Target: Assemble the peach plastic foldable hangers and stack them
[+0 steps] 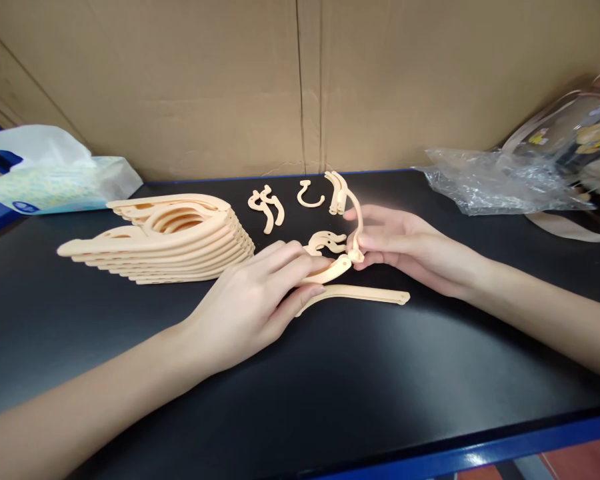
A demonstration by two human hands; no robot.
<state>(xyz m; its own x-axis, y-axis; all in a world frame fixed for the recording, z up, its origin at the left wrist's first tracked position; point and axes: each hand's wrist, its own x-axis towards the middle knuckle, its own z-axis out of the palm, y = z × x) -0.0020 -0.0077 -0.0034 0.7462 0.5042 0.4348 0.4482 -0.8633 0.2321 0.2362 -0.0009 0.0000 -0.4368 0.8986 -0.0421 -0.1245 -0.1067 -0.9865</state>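
Hook [359, 217] and curved piece [331, 271], mid-frame

Right hand [405, 243] pinches the hook, left hand [253, 293] the curved piece, ends close together. Upper-left tissue box [80, 181]: blue logo [26, 207] unreadable. Black tabletop [360, 387] lies open, lower centre, to its blue edge [480, 456].
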